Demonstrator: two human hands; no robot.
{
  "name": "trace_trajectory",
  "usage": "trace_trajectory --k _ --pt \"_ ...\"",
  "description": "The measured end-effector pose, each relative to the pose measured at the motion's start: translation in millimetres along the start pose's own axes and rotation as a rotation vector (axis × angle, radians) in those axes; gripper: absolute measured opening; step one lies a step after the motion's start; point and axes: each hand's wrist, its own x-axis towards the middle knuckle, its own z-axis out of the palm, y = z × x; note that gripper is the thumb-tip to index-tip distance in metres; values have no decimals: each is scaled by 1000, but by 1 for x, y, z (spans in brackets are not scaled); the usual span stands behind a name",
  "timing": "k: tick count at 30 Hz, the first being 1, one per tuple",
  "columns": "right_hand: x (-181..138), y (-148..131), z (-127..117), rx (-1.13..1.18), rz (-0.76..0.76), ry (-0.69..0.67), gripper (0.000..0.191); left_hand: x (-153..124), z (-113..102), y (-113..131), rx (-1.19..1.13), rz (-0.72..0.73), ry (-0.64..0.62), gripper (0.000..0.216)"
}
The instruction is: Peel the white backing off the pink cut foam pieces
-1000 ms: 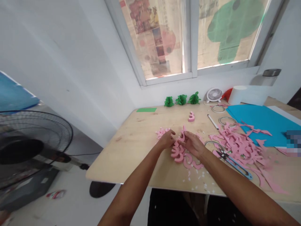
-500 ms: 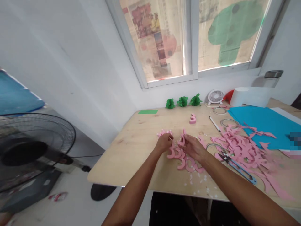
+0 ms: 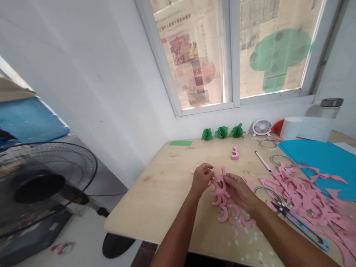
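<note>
My right hand (image 3: 239, 190) pinches a pink curved foam piece (image 3: 223, 182) between thumb and fingers, above the table. Close to its left, my left hand (image 3: 204, 179) is closed with the fingertips bent together. Pink foam shows at those fingertips, but I cannot make out whether they grip it. Several more pink C-shaped pieces (image 3: 223, 214) lie below and between the hands, some overlapping. Small white scraps (image 3: 236, 237) are strewn in front of them. A pink piece shaped like a 3 (image 3: 235, 153) stands apart, farther back.
Blue-handled thread snips (image 3: 303, 226) lie right of my right forearm, by a heap of pink offcuts (image 3: 297, 193). Behind are wire rings (image 3: 282, 161), a white pen (image 3: 263, 161), blue sheets (image 3: 319, 157), green paper shapes (image 3: 221, 132) and a small fan (image 3: 261, 127). A large fan (image 3: 41, 185) stands left.
My left hand has moved up and over toward the piece in my right hand, which stays pinched. The whole scene sits lower and farther right as the head view has shifted.
</note>
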Motion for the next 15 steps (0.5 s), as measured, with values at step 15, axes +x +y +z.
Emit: trace_trajectory --k 15 --pt "16 9 -18 -297 -237 222 29 -4 17 -7 -184 -180 -90 34"
